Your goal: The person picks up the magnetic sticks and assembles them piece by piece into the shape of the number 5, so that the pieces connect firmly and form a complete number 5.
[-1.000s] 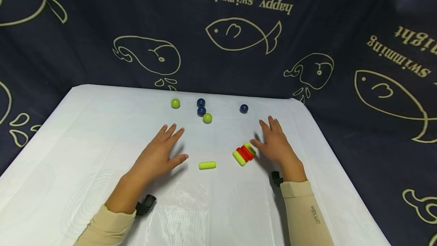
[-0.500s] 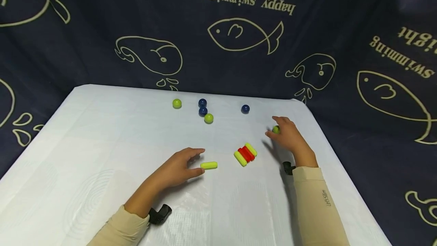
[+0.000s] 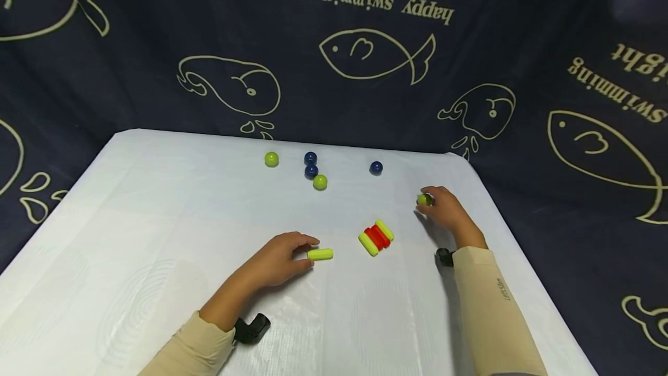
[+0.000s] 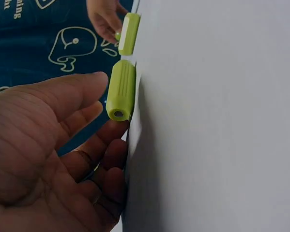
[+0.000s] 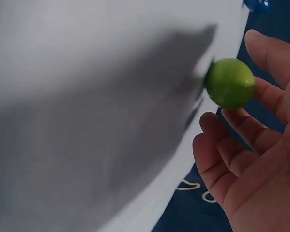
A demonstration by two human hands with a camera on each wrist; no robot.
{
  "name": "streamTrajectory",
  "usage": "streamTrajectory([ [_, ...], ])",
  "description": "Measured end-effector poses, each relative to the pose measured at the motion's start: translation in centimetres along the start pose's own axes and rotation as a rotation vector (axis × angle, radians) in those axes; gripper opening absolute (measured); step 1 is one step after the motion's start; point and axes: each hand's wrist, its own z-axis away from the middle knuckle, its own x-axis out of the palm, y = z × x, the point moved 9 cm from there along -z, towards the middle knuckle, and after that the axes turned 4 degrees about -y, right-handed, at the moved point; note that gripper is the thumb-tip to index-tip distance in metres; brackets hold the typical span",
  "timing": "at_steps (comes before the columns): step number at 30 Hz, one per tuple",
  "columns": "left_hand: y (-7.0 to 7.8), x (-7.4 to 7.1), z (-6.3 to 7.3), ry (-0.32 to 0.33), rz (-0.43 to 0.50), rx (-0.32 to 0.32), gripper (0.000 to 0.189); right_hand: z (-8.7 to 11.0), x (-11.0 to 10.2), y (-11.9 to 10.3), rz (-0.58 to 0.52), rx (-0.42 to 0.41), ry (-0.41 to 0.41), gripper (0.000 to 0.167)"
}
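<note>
Flanking ball, R fingers loose; L fingers ditto, stick (hole: L cam only).

A grooved yellow-green stick is laid flat, one end by the left hand. A shiny round green ball is seen by the right hand.

A flat surface is covered w/ a white sheet, faintly creased. Along the far side, L to R, are set: a far-L grn. ball; two paired navy balls, one behind the other, w/ a mid grn. ball just nearer; then a single navy ball. At R, an outlying grn. ball is seen, partly hidden. Nearer, approx. ctr., a lone yel. stick is laid crosswise; to its R, two red sticks are flanked by two yel. sticks, side by side, diag.
</note>
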Motion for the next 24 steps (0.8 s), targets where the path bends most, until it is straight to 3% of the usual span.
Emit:
streamTrajectory([
  [7,-0.5,0.1,-0.2,0.041,0.021,-0.006,0.029,-0.2,1.0,0.3,-0.001,0.026,0.01,0.045],
  [12,-0.6,0.5,-0.6,0.057,-0.036,-0.014,0.025,0.0,1.1,0.6,-0.006,0.058,0.011,0.041],
  [18,-0.8,0.7,-0.9,0.066,-0.09,-0.034,0.02,0.9,1.6,0.5,-0.156,0.108,0.015,0.044],
  [24,-0.9,0.6,-0.8,0.077,-0.095,-0.032,0.018,2.2,2.2,-1.4,-0.324,0.052,0.024,0.039],
])
